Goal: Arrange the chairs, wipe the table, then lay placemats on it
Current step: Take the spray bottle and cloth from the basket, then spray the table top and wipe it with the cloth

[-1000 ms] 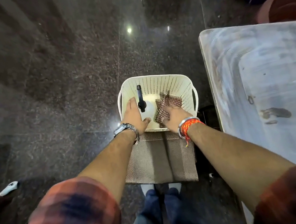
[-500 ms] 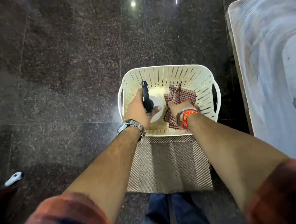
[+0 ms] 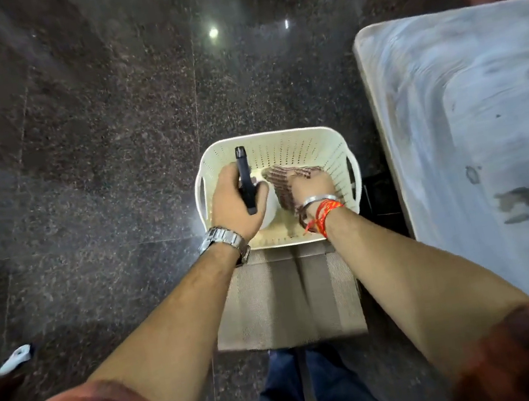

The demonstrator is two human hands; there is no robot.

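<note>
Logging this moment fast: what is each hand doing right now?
Left hand: closed around the spray bottle in the basket.
Right hand: on the checked cloth in the basket; its grip cannot be told.

Dim, floor [image 3: 110,155] glare, blurred warped edges

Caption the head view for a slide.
Left hand grips spray bottle, right hand on cloth, both inside basket.
</note>
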